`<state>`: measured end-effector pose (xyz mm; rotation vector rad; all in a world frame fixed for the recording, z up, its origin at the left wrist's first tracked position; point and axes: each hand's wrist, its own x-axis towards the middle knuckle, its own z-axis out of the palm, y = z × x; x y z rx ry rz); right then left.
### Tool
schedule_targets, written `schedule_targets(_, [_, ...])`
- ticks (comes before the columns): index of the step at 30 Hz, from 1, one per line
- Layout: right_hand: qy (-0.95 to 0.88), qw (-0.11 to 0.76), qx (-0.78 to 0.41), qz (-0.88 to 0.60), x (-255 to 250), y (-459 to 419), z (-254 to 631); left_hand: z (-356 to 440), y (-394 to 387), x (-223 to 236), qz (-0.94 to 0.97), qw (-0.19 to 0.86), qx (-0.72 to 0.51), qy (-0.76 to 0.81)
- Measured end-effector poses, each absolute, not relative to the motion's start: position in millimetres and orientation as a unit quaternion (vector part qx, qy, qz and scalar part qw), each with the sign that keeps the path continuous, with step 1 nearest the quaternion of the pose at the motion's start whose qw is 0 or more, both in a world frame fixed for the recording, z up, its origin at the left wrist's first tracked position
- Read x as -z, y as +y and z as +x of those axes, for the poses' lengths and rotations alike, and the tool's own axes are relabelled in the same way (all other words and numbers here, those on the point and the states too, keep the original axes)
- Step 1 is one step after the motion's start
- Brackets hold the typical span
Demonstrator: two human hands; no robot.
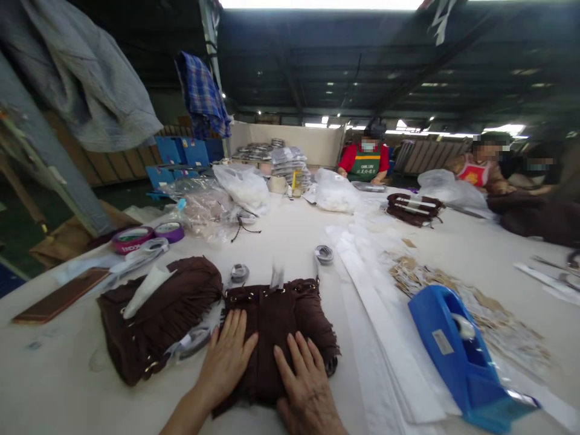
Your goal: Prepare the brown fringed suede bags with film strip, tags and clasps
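Note:
A dark brown fringed bag with metal eyelets along its top lies flat on the white table in front of me. My left hand rests on its left part, fingers stretched out. On the right part lies my right hand, its fingers spread and flat. Both palms touch the bag and neither grips it. Left of it lies a second brown fringed bag with a piece of white paper on top. Coiled grey straps sit just behind the bag under my hands.
A blue tape dispenser stands at the right, beside long white strips and scattered paper tags. Purple tape rolls and a brown phone-like slab lie left. Plastic bags are farther back. Several co-workers sit across the table.

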<state>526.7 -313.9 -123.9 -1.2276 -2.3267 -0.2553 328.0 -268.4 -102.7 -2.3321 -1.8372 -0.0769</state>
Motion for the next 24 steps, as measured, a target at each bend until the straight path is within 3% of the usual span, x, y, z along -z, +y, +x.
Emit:
schedule_targets(2, [-0.855, 0.237, 0.081, -0.455, 119.2, -315.6, 527.5, 341.3, -263.8, 72.1, -0.767, 0.103, 0.033, -0.633])
schedule_targets(5, [-0.858, 0.219, 0.037, -0.464, 109.1, -320.3, 527.0, 357.4, -260.2, 49.0, -0.78, 0.191, 0.16, -0.574])
schedule_targets(8, [-0.859, 0.211, 0.012, -0.467, 100.4, -322.8, 525.5, 343.6, -264.5, 82.6, -0.817, 0.264, 0.244, -0.45])
schedule_targets(11, [-0.859, 0.205, 0.001, -0.468, 97.1, -322.6, 525.8, 307.7, -266.1, 123.3, -0.865, 0.251, 0.146, -0.409])
schedule_targets(13, [-0.857, 0.206, -0.005, -0.473, 97.1, -321.7, 526.3, 292.3, -263.4, 121.4, -0.879, 0.209, 0.067, -0.424])
schedule_targets(16, [-0.857, 0.211, 0.001, -0.47, 98.6, -318.7, 521.0, 308.7, -258.9, 78.7, -0.871, 0.131, -0.003, -0.474])
schedule_targets(20, [-0.83, 0.236, 0.041, -0.503, 101.9, -306.5, 493.1, 377.0, -247.3, 44.3, -0.866, 0.047, 0.194, -0.459])
schedule_targets(24, [-0.819, 0.261, 0.07, -0.507, 104.1, -300.7, 472.1, 393.4, -224.5, 84.7, -0.844, -0.124, 0.223, -0.472])
